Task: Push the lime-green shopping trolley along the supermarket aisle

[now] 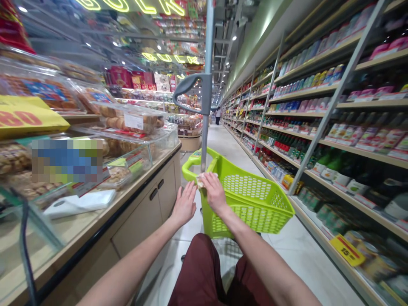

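A lime green shopping basket on wheels stands in the aisle right in front of me, with a tall grey pull handle rising from its near rim. My right hand rests on that near rim, pressing a small pale crumpled thing against it; I cannot make out what it is. My left hand hovers just left of the basket, fingers stretched out and together, holding nothing. My knee in dark red trousers shows below.
A glass bakery counter with packed biscuits and pastries runs along my left. Shelves of bottles and packets line the right. The tiled aisle runs ahead, with a person standing far down it.
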### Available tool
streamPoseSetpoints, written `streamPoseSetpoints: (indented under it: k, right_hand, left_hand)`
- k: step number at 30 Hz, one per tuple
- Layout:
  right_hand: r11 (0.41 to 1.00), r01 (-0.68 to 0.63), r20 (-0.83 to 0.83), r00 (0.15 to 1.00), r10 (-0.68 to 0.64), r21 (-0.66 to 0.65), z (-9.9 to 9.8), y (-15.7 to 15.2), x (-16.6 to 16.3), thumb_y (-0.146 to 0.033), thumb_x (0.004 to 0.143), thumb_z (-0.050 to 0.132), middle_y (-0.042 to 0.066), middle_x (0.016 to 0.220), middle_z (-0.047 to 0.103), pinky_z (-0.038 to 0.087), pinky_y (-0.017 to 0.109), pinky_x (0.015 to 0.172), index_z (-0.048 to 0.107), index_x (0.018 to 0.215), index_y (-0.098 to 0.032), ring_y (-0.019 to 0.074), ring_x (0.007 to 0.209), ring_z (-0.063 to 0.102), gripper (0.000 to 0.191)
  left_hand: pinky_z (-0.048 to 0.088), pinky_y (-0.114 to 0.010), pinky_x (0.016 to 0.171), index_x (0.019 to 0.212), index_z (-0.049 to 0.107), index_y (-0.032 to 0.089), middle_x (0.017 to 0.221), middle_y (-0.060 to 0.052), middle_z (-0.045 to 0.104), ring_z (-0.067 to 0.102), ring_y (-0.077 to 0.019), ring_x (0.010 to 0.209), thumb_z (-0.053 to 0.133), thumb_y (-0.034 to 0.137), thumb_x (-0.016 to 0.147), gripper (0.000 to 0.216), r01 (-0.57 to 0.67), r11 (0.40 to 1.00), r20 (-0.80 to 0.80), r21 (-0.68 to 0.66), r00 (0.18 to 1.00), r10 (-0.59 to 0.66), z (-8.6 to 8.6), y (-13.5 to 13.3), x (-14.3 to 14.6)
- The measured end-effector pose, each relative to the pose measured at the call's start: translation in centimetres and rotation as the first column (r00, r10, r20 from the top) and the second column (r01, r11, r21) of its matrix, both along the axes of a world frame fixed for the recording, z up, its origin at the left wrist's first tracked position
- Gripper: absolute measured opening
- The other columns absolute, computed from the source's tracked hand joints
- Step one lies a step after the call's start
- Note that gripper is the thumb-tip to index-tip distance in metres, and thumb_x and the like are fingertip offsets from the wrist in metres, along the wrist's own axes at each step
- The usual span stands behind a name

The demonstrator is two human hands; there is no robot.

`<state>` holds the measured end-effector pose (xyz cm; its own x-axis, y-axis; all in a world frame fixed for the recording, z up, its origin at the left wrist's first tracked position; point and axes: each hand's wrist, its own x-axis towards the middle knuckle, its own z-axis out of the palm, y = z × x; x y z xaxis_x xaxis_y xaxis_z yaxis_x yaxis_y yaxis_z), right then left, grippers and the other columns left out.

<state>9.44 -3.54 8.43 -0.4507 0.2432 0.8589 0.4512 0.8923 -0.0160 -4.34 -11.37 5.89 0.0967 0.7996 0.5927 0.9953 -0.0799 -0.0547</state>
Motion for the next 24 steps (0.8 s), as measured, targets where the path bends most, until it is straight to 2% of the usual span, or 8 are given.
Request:
streamPoseSetpoints:
  k: [5, 7, 9, 12, 14, 16, 19, 24]
  right_hand:
    - [0.997, -0.054, 0.203, 0.978, 0.042, 0.052, 0.6, 0.5, -0.3, -0.011, 0.084, 0.037, 0.009, 0.122, 0.051, 0.033, 0.041, 0.099, 0.050, 0.117, -0.017, 0.0183, 0.124, 0.031, 0.036]
    - [0.990, -0.085, 0.236, 0.970, 0.056, 0.114, 1.8, 0.5, -0.3, -0.012, 0.084, 0.039, 0.009, 0.120, 0.052, 0.034, 0.041, 0.099, 0.052, 0.115, -0.017, 0.0183, 0.124, 0.032, 0.034]
    - [0.978, -0.072, 0.187, 0.982, 0.035, 0.195, 5.0, 0.7, -0.7, -0.012, 0.084, 0.037, 0.009, 0.123, 0.049, 0.031, 0.041, 0.101, 0.051, 0.117, -0.016, 0.0182, 0.126, 0.027, 0.036]
    - [0.950, 0.005, 0.091, 0.995, -0.036, 0.311, 12.3, 1.5, -1.9, -0.012, 0.084, 0.034, 0.007, 0.130, 0.042, 0.024, 0.042, 0.104, 0.046, 0.121, -0.015, 0.0183, 0.129, 0.018, 0.039]
    - [0.933, 0.068, 0.066, 0.993, -0.098, 0.354, 16.8, 2.2, -2.7, -0.011, 0.084, 0.034, 0.007, 0.132, 0.039, 0.021, 0.043, 0.105, 0.045, 0.122, -0.014, 0.0192, 0.129, 0.015, 0.040]
    - [0.921, 0.108, 0.093, 0.984, -0.153, 0.374, 19.3, 3.0, -3.1, -0.010, 0.084, 0.035, 0.008, 0.132, 0.039, 0.021, 0.044, 0.105, 0.045, 0.122, -0.013, 0.0202, 0.129, 0.017, 0.039]
    - [0.909, 0.083, 0.220, 0.958, -0.186, 0.408, 18.9, 3.6, -2.9, -0.010, 0.084, 0.037, 0.009, 0.130, 0.043, 0.024, 0.043, 0.104, 0.050, 0.117, -0.013, 0.0215, 0.127, 0.025, 0.035]
    - [0.914, -0.039, 0.373, 0.919, -0.126, 0.405, 11.1, 3.4, -1.1, -0.012, 0.084, 0.038, 0.008, 0.127, 0.046, 0.030, 0.042, 0.101, 0.051, 0.116, -0.015, 0.0215, 0.125, 0.028, 0.034]
  left_hand:
    - [0.010, -0.046, 0.105, 0.130, 0.027, 0.007, 0.141, -0.014, 0.020, 0.009, -0.0225, 0.131, 0.039, 0.017, 0.074, 0.058, -0.062, 0.991, 0.032, 0.115, 0.998, 0.059, 4.8, 1.4, -0.4]
    - [0.009, -0.046, 0.105, 0.130, 0.026, 0.007, 0.141, -0.014, 0.019, 0.009, -0.0226, 0.131, 0.040, 0.018, 0.074, 0.059, -0.089, 0.986, 0.042, 0.142, 0.996, 0.084, 6.7, 2.2, -0.7]
    - [0.008, -0.046, 0.105, 0.131, 0.024, 0.008, 0.141, -0.013, 0.018, 0.008, -0.0229, 0.131, 0.042, 0.018, 0.072, 0.063, -0.110, 0.983, 0.043, 0.145, 0.994, 0.105, 8.3, 2.9, -0.9]
    - [0.008, -0.048, 0.105, 0.132, 0.022, 0.009, 0.142, -0.012, 0.016, 0.006, -0.0241, 0.131, 0.044, 0.019, 0.069, 0.068, -0.131, 0.984, 0.039, 0.118, 0.991, 0.127, 10.2, 3.7, -0.8]
    - [0.009, -0.049, 0.104, 0.133, 0.020, 0.009, 0.142, -0.012, 0.015, 0.006, -0.0241, 0.131, 0.044, 0.020, 0.068, 0.069, -0.144, 0.986, 0.043, 0.088, 0.989, 0.140, 10.8, 4.0, -0.7]
    - [0.010, -0.050, 0.104, 0.132, 0.021, 0.009, 0.142, -0.012, 0.015, 0.009, -0.0237, 0.131, 0.043, 0.019, 0.068, 0.069, -0.150, 0.988, 0.048, 0.021, 0.988, 0.149, 10.7, 4.2, -0.7]
    - [0.011, -0.053, 0.102, 0.129, 0.030, 0.011, 0.139, -0.012, 0.024, 0.018, -0.0242, 0.129, 0.044, 0.021, 0.067, 0.064, -0.133, 0.978, 0.044, -0.163, 0.989, 0.142, 9.4, 4.4, -1.3]
    - [0.009, -0.054, 0.101, 0.125, 0.037, 0.017, 0.136, -0.009, 0.032, 0.019, -0.0231, 0.128, 0.044, 0.018, 0.068, 0.058, -0.067, 0.972, 0.002, -0.227, 0.998, 0.070, 7.0, 4.4, -2.5]
